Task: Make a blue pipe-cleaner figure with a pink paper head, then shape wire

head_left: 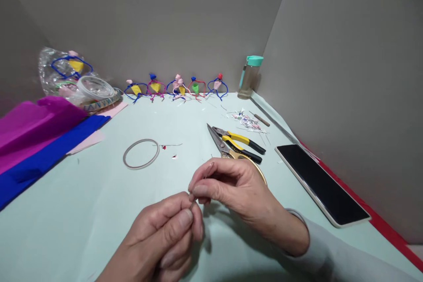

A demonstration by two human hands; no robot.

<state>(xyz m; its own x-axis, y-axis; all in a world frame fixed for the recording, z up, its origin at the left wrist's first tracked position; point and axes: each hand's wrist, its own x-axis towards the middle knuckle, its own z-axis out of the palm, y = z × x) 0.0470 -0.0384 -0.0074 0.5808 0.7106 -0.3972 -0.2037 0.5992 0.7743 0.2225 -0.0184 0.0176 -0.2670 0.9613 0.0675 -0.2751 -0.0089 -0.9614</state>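
Observation:
In the lower middle of the head view, my left hand [170, 233] is closed, thumb and fingers pinching a thin dark wire [192, 204]. My right hand [231, 189] pinches at the same wire just above, fingertips touching those of my left hand. Much of the wire is hidden by the fingers. Beyond the hands lie scissors [216, 141], partly covered by my right hand, and yellow and black pliers [244, 141]. A thin grey ring [141, 167] rests to the left, with a short wire [172, 145] by its right edge.
Several small colourful wrapped figures [155, 87] stand along the back wall. A bottle [250, 79] is at the back right, above scattered wire scraps [247, 120]. A phone [320, 185] lies right. Blue paper [49, 154], magenta paper [39, 125] and tape rolls [95, 87] are left.

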